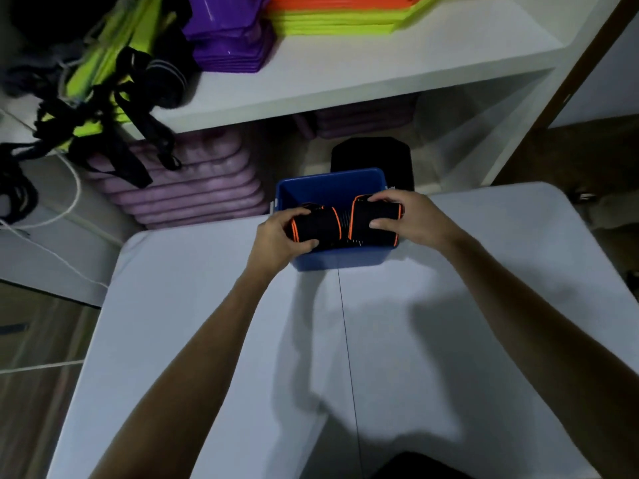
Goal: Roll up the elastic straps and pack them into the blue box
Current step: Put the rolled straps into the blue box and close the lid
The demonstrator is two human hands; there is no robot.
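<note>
White table [207, 340]; blue box [332, 188] at its 12 o'clock edge; both arms stretched fwd over box; L hand [276, 236] curled round rolled strap [316, 224], R hand [408, 219] gripping 2nd roll [375, 221], both rolls inside box opening; no readable labels.

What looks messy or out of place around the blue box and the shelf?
On the shelf, the tangle of black straps spills over the front edge and dangles down. At the blue box, nothing odd: both hands hold neat black rolls over it.
</note>
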